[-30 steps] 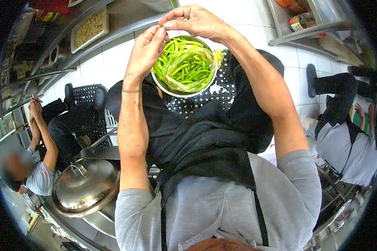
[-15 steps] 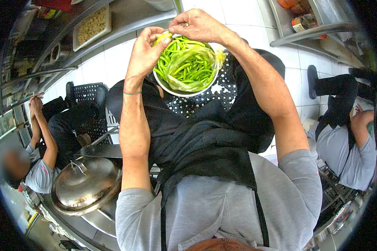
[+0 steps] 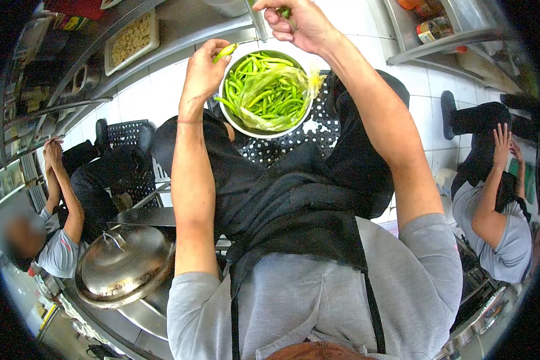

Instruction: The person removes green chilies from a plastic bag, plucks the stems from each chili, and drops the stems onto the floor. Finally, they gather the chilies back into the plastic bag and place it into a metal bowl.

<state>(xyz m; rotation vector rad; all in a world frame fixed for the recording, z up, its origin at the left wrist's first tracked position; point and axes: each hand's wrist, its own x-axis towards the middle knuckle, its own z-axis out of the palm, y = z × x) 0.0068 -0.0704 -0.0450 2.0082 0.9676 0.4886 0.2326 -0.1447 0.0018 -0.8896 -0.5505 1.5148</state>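
A round white bowl (image 3: pixel 269 135) between my knees holds many long green chili peppers (image 3: pixel 282 99). A clear plastic bag (image 3: pixel 306 79) lies among them, with peppers inside it. My left hand (image 3: pixel 205 72), at the bowl's upper left edge, pinches one green chili pepper (image 3: pixel 225 52) between thumb and fingers. Beyond the bowl at the upper right is my right hand (image 3: pixel 300 25), its lower fingers curled round small green stems (image 3: pixel 287 14) and its index finger stretched out near the frame's top edge.
A tray of pale chunks (image 3: pixel 133 41) sits on a steel shelf at upper left. A large metal lid (image 3: pixel 123 267) covers a pot at lower left. One person (image 3: pixel 66 240) sits at left, another (image 3: pixel 498 210) at right. Jars (image 3: pixel 435 31) stand on the right shelf.
My hands have parted: the right moved up and right away from the pepper, carrying stems. My left hand stays by the bowl with the pepper. The person at right has raised their hands.
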